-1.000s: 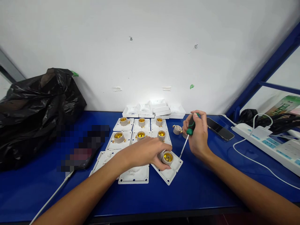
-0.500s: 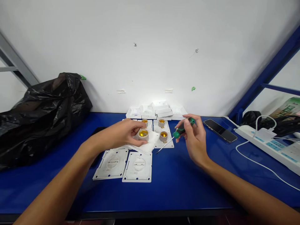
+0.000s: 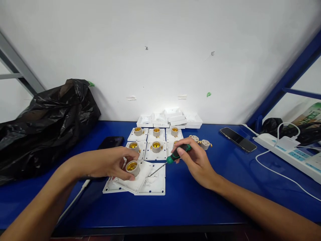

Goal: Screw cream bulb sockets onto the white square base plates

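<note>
My left hand [image 3: 117, 164] grips a lamp socket [image 3: 132, 167], beige with a brass-coloured inside, that sits on a tilted white square plate [image 3: 142, 172]. That plate overlaps two more white plates on the table; the right-hand one [image 3: 157, 187] shows a raised bar at its centre. In my right hand [image 3: 198, 164] is a screwdriver [image 3: 179, 153] with a green and black handle, its thin shaft slanting down left to the held plate's right edge. Whether the tip touches is unclear. Just beyond, several plates with sockets [image 3: 155, 146] lie in two rows, one partly behind my right hand.
White square covers [image 3: 193, 120] are piled against the wall. Two loose sockets [image 3: 205, 144] lie beyond my right hand. A black plastic bag [image 3: 55, 113] stands left, a dark phone [image 3: 111, 142] near my left hand. Right are another phone [image 3: 238, 139] and a power strip [image 3: 288, 154] with cables.
My left hand has brought the socket and its plate nearer and leftward, over the front plates. My right hand has moved left and slightly nearer with the screwdriver, uncovering the loose sockets.
</note>
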The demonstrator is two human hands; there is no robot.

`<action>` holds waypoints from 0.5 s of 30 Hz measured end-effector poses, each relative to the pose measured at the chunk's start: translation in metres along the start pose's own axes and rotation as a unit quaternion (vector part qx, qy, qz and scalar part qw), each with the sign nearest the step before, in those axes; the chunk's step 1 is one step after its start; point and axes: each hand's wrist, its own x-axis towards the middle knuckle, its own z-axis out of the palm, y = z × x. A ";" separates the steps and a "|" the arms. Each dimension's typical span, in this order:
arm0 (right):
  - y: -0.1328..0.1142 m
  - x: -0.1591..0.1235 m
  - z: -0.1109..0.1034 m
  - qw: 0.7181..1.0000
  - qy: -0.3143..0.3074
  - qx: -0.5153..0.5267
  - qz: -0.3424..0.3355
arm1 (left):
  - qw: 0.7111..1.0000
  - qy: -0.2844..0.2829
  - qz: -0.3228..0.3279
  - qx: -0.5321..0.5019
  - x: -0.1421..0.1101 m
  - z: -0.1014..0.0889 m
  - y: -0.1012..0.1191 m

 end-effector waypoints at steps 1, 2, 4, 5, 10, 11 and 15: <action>0.000 0.002 -0.002 1.000 0.025 -0.003 -0.014 | 0.999 -0.039 -0.017 -0.005 0.004 0.003 0.004; -0.001 0.004 -0.005 0.998 0.050 -0.005 -0.028 | 0.999 -0.044 -0.028 0.000 0.008 0.005 0.009; -0.004 0.008 -0.009 0.995 0.089 -0.003 -0.052 | 0.999 -0.030 -0.026 0.028 0.015 0.011 0.021; -0.006 0.009 -0.010 0.993 0.105 -0.001 -0.061 | 0.999 -0.023 -0.022 0.035 0.018 0.013 0.027; -0.011 0.013 -0.016 0.985 0.160 0.000 -0.069 | 0.999 -0.008 -0.002 0.036 0.033 0.030 0.054; -0.011 0.014 -0.018 0.984 0.167 0.001 -0.069 | 0.999 -0.005 0.004 0.034 0.036 0.032 0.057; -0.008 0.019 -0.024 0.977 0.203 0.031 -0.057 | 0.999 0.002 0.019 0.033 0.041 0.030 0.061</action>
